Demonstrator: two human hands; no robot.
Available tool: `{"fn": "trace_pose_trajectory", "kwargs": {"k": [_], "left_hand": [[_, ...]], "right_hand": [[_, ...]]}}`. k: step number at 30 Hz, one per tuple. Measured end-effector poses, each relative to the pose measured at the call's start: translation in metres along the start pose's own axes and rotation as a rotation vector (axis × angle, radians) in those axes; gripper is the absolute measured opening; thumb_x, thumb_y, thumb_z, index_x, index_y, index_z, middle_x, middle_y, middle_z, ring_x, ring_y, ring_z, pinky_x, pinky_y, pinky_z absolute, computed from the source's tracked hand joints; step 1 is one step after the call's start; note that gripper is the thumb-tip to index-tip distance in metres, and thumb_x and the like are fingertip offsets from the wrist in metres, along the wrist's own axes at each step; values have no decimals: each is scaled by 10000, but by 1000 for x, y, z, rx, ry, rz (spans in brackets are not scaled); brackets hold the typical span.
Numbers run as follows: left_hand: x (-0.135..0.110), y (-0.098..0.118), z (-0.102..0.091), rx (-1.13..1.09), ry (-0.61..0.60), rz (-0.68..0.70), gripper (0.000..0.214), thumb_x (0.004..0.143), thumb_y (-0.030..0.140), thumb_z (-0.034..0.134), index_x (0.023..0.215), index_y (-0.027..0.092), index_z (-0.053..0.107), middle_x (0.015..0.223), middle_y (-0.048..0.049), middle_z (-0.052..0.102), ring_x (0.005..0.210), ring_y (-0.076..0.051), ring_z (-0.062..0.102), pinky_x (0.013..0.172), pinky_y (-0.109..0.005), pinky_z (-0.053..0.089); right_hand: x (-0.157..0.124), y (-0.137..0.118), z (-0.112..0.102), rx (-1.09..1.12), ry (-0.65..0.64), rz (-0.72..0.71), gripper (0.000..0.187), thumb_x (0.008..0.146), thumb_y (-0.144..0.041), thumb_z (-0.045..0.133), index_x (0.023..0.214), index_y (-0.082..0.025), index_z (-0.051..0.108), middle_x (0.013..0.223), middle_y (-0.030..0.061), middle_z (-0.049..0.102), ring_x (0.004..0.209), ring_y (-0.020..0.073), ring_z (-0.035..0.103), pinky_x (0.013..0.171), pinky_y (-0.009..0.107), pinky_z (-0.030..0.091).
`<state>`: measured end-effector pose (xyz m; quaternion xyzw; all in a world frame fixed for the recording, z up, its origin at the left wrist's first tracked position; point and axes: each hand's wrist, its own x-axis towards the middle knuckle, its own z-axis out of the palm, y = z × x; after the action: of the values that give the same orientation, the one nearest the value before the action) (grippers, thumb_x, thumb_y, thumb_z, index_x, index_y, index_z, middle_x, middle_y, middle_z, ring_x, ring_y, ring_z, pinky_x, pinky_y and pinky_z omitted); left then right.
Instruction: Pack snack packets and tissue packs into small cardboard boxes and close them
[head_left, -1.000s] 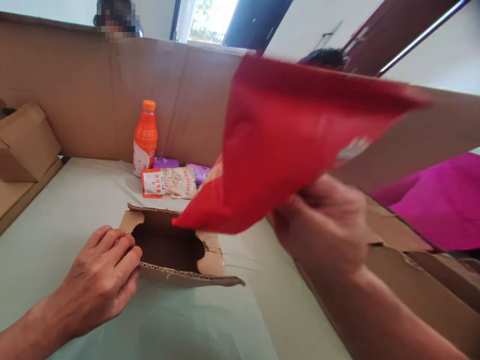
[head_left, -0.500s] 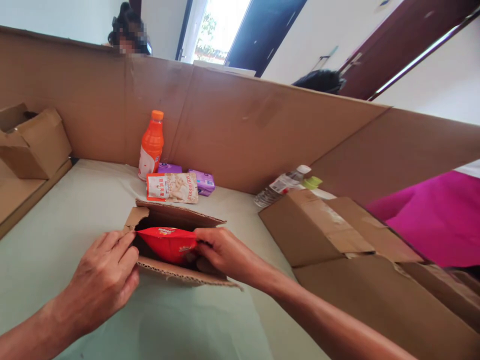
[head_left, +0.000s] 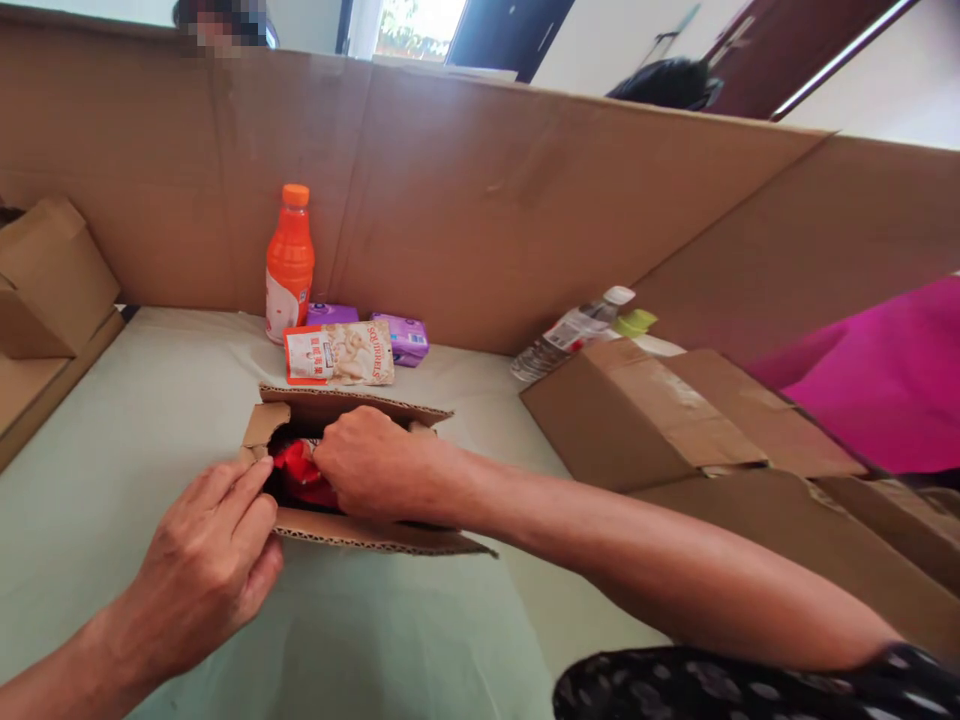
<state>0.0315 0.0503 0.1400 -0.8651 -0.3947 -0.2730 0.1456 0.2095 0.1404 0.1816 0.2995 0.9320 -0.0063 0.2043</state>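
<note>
Red glossy snack bag (head_left: pixel 300 475) lies crumpled inside a small open box of brown corrugated cardboard (head_left: pixel 360 535), at the box's left end, with only a patch of it showing between the two hands. The right hand (head_left: pixel 367 465) reaches in from the right and lies on top of the bag, knuckles up and fingers curled down into the box. Their tips are hidden, so I cannot tell whether they pinch the bag or only press on it. The left hand (head_left: pixel 206 560) rests on the near left corner of the box, its fingers stretched out and loose against the cardboard edge, closed on nothing.

The box sits on a bench covered in pale green cloth (head_left: pixel 135 420). Just beyond its far flap lies a flat white-and-orange nut packet (head_left: pixel 339 353). Behind that are two small purple packets (head_left: pixel 405 335) and an upright orange plastic drink bottle with an orange cap (head_left: pixel 289 260). To the right, a clear water bottle (head_left: pixel 570 330) lies on its side behind a larger closed brown cardboard box (head_left: pixel 637 420). A tall brown cardboard wall (head_left: pixel 487 210) runs along the far side of the bench. Another cardboard box (head_left: pixel 45 280) stands at the far left, and magenta cloth (head_left: pixel 892 380) shows at the right.
</note>
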Motion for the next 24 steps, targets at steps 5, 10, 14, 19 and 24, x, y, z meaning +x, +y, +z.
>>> {"fn": "trace_pose_trajectory", "kwargs": {"k": [5,10,14,19,24], "left_hand": [[-2,-1,2,-35,13,-1,122,875,62,525,851,121,629,1064,-168,736,978,-292,666,830,-443,603],[-2,-2,4,-67,9,10,113,866,45,527,863,125,608,1057,-164,733,967,-292,670,811,-447,607],[1,-2,4,-80,8,8,107,860,33,540,880,122,595,1039,-158,723,967,-297,665,808,-459,597],[-9,-6,2,-109,21,-35,171,899,74,556,1050,140,602,1284,-174,612,1095,-275,644,896,-418,570],[-24,-26,5,-252,-24,-159,511,947,255,588,1429,166,445,1420,-154,535,1288,-262,568,1078,-406,501]], "right_hand": [[12,2,17,90,-84,-49,216,894,-112,586,992,-151,775,916,113,783,801,223,729,653,280,491],[11,12,29,151,-17,-40,216,911,-118,566,982,-123,770,905,133,777,770,212,719,689,287,496],[14,8,26,207,-2,-44,199,913,-99,569,918,-132,765,884,114,774,758,191,710,679,268,483],[-30,23,18,327,175,-52,214,969,-182,540,920,-163,748,898,72,766,817,183,702,723,265,496],[-121,40,48,608,673,83,327,1042,-383,476,1124,-173,714,1075,97,755,968,190,700,858,293,539]]}}
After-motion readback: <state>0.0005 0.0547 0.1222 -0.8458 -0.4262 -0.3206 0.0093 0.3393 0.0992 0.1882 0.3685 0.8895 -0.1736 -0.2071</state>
